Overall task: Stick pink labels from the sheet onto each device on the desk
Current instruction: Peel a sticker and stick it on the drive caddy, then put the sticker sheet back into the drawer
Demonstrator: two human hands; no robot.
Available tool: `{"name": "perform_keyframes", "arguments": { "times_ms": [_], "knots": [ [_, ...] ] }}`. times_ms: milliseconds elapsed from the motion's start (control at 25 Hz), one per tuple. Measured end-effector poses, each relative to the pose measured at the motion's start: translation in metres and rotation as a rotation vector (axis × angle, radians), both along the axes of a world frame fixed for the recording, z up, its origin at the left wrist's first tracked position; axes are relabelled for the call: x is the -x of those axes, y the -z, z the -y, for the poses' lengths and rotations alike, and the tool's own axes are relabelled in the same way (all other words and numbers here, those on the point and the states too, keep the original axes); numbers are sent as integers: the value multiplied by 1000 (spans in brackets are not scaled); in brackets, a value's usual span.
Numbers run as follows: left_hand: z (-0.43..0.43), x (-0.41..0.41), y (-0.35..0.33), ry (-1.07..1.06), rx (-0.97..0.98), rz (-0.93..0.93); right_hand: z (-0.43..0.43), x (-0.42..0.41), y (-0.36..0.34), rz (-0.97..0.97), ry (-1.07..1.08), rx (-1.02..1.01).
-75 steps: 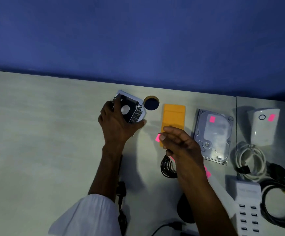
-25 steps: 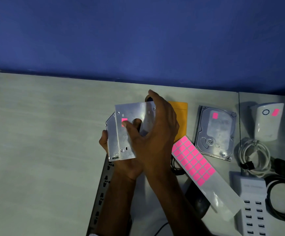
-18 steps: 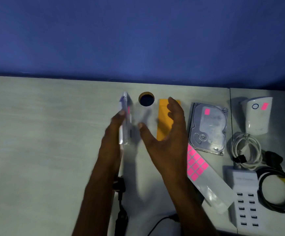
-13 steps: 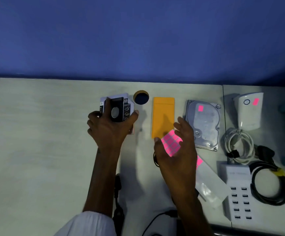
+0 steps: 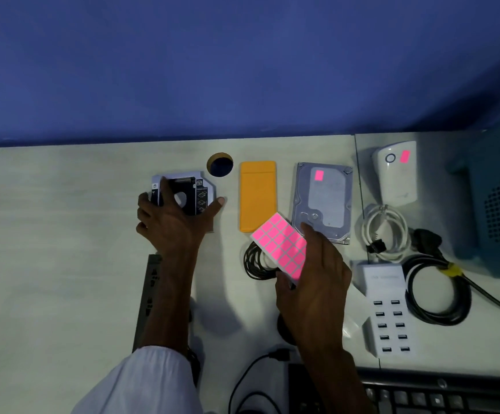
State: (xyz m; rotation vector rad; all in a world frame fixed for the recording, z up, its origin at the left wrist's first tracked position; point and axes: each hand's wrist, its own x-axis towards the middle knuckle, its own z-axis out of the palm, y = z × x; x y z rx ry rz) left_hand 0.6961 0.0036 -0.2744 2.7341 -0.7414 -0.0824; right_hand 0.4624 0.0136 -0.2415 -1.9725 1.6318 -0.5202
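Note:
My left hand (image 5: 173,222) grips the silver drive caddy (image 5: 195,189), which lies flat on the desk with its printed side up. My right hand (image 5: 314,279) holds the sheet of pink labels (image 5: 281,245) lifted above the desk, between thumb and fingers. An orange flat device (image 5: 257,195) lies between the caddy and the hard drive (image 5: 323,201); I see no label on it. The hard drive carries a pink label near its top. The white device (image 5: 396,174) at the back right also has one.
A cable hole (image 5: 219,164) sits behind the caddy. A black cable coil (image 5: 254,262) lies under the sheet. A white multi-port USB charger (image 5: 387,312), white cable (image 5: 386,234), black power cord (image 5: 437,291), keyboard (image 5: 440,395) and a blue-green box (image 5: 497,198) fill the right side.
My left hand turned the caddy over and set it down on the desk. My right hand let go of the caddy and picked up the label sheet.

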Motion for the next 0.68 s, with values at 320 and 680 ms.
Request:
{"name": "perform_keyframes", "arguments": {
  "times_ms": [320, 680],
  "knots": [
    [-34, 70, -42, 176, 500, -91, 5, 19, -3, 82, -8, 7],
    [-36, 206, -96, 138, 568, -960, 5, 62, -52, 333, 59, 117]
  ]
}}
